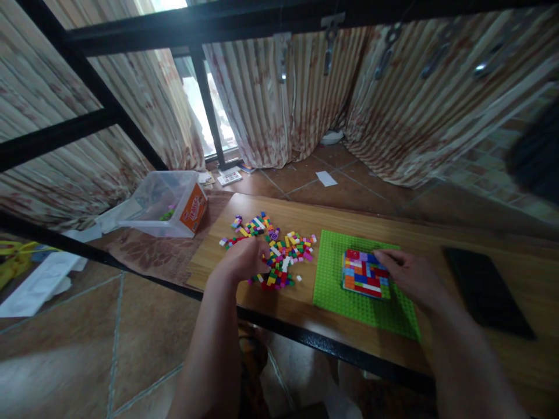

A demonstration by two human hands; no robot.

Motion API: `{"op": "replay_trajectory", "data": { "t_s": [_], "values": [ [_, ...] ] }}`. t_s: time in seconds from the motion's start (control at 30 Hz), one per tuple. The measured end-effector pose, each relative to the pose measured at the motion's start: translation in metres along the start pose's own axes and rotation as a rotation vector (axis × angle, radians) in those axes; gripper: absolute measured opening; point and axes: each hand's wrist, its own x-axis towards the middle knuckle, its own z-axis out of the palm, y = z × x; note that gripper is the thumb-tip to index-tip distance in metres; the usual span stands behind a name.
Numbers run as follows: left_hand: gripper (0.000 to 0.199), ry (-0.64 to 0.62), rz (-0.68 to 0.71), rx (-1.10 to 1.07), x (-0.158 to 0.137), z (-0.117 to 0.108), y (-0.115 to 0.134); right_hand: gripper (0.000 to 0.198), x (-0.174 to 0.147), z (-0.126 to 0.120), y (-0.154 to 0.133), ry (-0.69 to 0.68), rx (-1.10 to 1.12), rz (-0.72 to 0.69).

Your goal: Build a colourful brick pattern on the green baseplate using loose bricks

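My left hand (244, 257) reaches into a loose pile of small colourful toy bricks (286, 253) on the wooden bench top. Its fingers curl downward, and anything between them is hidden. To the right, a green studded baseplate (331, 279) lies flat. On it sits a low, roughly square block of mixed-colour bricks (364, 276) with red, blue, white, orange and lilac pieces. My right hand (406, 272) is at the block's far right corner, fingers drawn together against its top edge. Whether a loose brick is in those fingertips is too small to tell.
A clear plastic box (163, 201) with an orange label stands beyond the bench's left end. A dark flat phone-like slab (487, 291) lies right of the baseplate. A black metal frame (201, 32) with hanging clips crosses above. Papers (326, 178) lie on the tiled floor by the curtains.
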Motion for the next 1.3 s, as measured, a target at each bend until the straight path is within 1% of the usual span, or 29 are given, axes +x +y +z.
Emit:
{"op": "replay_trajectory", "data": {
  "t_s": [0.1, 0.17, 0.3, 0.4, 0.57, 0.63, 0.7, 0.77, 0.83, 0.93, 1.03, 1.17, 1.23, 1.3],
  "values": [
    [0.013, 0.011, -0.050, 0.062, 0.004, 0.005, 0.009, 0.041, 0.000, -0.001, -0.001, -0.013, 0.013, -0.006],
    [0.011, 0.007, -0.060, 0.063, 0.006, 0.007, 0.011, 0.041, -0.001, -0.002, -0.002, -0.029, 0.009, -0.001],
    [0.012, 0.035, 0.018, 0.018, 0.008, 0.007, 0.002, 0.040, -0.002, -0.003, -0.005, -0.046, -0.006, 0.013],
    [0.015, 0.091, 0.029, -0.001, 0.009, 0.004, -0.007, 0.040, -0.002, -0.004, -0.006, -0.054, -0.001, 0.008],
    [0.013, 0.132, -0.074, -0.041, 0.014, 0.002, -0.015, 0.039, -0.001, -0.003, -0.006, -0.048, -0.006, -0.009],
    [0.017, 0.173, -0.105, -0.057, 0.017, 0.003, -0.016, 0.039, -0.001, -0.002, -0.006, -0.047, -0.013, -0.019],
    [0.023, 0.217, -0.138, -0.039, 0.021, 0.005, -0.013, 0.040, -0.001, -0.002, -0.004, -0.045, -0.008, -0.021],
    [0.025, 0.258, -0.157, 0.030, 0.024, 0.006, -0.007, 0.040, -0.001, -0.001, -0.003, -0.045, 0.003, -0.024],
    [0.024, 0.279, -0.129, 0.112, 0.027, 0.007, 0.002, 0.040, -0.001, -0.001, -0.001, -0.050, 0.004, -0.024],
    [0.026, 0.270, -0.090, 0.189, 0.031, 0.012, 0.016, 0.039, -0.001, -0.001, 0.000, -0.069, 0.031, -0.024],
    [0.027, 0.268, -0.119, 0.237, 0.036, 0.018, 0.025, 0.037, -0.001, -0.002, -0.003, -0.060, 0.048, -0.023],
    [0.029, 0.280, -0.158, 0.273, 0.041, 0.023, 0.029, 0.036, -0.003, -0.003, -0.009, -0.047, 0.060, -0.022],
    [0.032, 0.284, -0.151, 0.282, 0.042, 0.024, 0.029, 0.038, -0.003, -0.005, -0.010, -0.050, 0.117, -0.013],
    [0.034, 0.268, -0.143, 0.290, 0.042, 0.022, 0.030, 0.043, -0.002, -0.006, -0.008, -0.033, 0.222, 0.022]
  ]
}}
